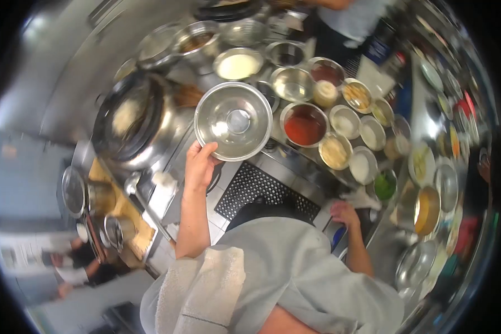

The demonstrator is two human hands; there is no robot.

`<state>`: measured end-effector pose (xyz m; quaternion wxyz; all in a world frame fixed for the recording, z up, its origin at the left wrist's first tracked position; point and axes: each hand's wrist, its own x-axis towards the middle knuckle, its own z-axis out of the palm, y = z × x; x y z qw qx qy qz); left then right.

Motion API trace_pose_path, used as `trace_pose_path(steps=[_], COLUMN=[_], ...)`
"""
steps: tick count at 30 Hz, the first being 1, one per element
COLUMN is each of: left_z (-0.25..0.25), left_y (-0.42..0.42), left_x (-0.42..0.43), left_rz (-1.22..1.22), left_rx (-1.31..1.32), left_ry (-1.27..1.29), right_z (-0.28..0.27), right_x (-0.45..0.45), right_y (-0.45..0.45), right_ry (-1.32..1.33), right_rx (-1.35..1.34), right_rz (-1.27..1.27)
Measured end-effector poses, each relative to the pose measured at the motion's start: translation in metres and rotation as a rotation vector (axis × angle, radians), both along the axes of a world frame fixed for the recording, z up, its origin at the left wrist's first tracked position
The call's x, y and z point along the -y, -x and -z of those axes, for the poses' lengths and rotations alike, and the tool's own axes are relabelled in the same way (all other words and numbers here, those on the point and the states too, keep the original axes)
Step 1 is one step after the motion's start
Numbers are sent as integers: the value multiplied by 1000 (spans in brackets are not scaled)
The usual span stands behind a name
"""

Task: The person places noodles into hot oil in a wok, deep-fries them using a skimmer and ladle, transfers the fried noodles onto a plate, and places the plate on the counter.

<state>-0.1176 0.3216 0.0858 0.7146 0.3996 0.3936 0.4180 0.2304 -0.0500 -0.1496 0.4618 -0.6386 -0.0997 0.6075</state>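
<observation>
My left hand [200, 167] grips the near rim of a shiny metal bowl [232, 131], thumb over the edge. The bowl is tilted so its inside faces me, and nothing shows in it. Low on the right side, my right hand [345, 214] hangs by the counter edge, above a partly visible opening with something blue [338, 236] in it. Its fingers are blurred, and I cannot make out whether they hold anything. A white cloth [363, 198] lies just beyond that hand.
Several containers crowd the right counter, including a pot of red sauce [304, 124] and a tub of chopped greens [384, 185]. To the left stands a large black-rimmed wok [129, 119] with a long-handled ladle [150, 209] nearby. A black perforated mat [256, 186] covers the floor. Other people work nearby.
</observation>
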Motion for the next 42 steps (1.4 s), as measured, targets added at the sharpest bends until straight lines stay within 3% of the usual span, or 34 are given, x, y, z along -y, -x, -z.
trace_pose_path(steps=[3, 4, 5, 6, 8, 12, 15, 16, 18, 21, 23, 26, 28, 30, 31, 32, 33, 34, 37, 40, 41, 42], left_z=[5, 4, 1, 7, 6, 57, 60, 59, 52, 45, 38, 32, 71, 104, 114, 115, 126, 132, 132, 125, 97, 106], left_y=[-27, -35, -44, -44, -51, -47, -76, -88, -108, -146, -176, -211, -231, -247, -247, -249, -247, -248, -246, -220, -190, -170], left_x=[11, 15, 22, 24, 36, 34, 70, 83, 115, 162, 201, 264, 309, 355, 373, 385, 398, 401, 374, 290, 262, 232], left_rz=[180, 242, 287, 352, 456, 687, 883, 937, 1035, 1212, 1348, 1532, 1632, 1756, 1767, 1790, 1679, 1563, 1257, 1309, 1266, 1188], left_rx=[-75, -76, -93, -102, -138, -119, -139, -143, -168, -160, -173, -235, -177, -234, -170, -137, -59, 5, 69, -74, -97, -185], left_ry=[-56, -47, -52, -58, -38, 84, 167, 171, 155, 113, 8, -128, -173, -380, -312, -342, -442, -547, -938, -687, -310, -230], right_z=[65, 36, 51, 23, 10, 25, 2, 0, -8, 22, 33, 24, 12, 8, 4, 12, 41, 24, 40, 23, 18, 16], right_x=[22, 13, 18, 7, 1, -13, -15, -18, -14, -6, 7, 24, 28, 32, 31, 38, 44, 46, 46, 43, 37, 27], right_y=[-11, 6, 0, 10, 17, 7, 14, 20, 25, 23, 24, 29, 28, 30, 30, 30, 20, 21, 24, 22, 19, 16], right_ry=[130, 245, 269, 280, 158, 64, 309, 250, 232, -167, -254, -144, -38, 20, 38, -123, -119, -92, -352, -505, -496, -388], right_rx=[70, 79, -53, 11, 147, 344, 677, 773, 754, 749, 698, 596, 557, 513, 493, 476, 526, 498, 476, 438, 384, 273], right_rz=[345, 701, 901, 1061, 1130, 1061, 1015, 1101, 1143, 1217, 1176, 1089, 1019, 938, 896, 921, 889, 875, 827, 796, 832, 928])
